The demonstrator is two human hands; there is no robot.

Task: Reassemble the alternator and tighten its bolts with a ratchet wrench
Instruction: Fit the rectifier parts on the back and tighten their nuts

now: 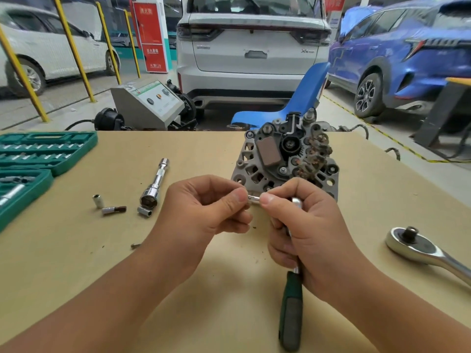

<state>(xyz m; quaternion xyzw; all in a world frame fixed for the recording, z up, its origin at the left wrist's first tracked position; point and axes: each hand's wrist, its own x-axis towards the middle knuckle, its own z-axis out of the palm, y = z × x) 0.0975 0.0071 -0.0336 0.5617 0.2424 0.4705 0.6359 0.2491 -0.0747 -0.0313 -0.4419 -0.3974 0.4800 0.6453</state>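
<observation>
The alternator (285, 156) stands on the tan table (178, 154), its open rear face with black and rusty parts turned toward me. Just in front of it, my right hand (305, 225) grips a small ratchet wrench with a green handle (291, 309) that points down toward me. My right thumb touches a small silver socket (253, 199) at the wrench head. My left hand (206, 210) pinches that same socket from the left side. The wrench head is mostly hidden by my fingers.
A larger chrome ratchet (418, 248) lies at the right. A chrome extension bar with socket (155, 184) and three small loose sockets (112, 206) lie left of centre. A green socket case (38, 159) lies open at the left. Cars and a blue chair (293, 103) stand beyond the table.
</observation>
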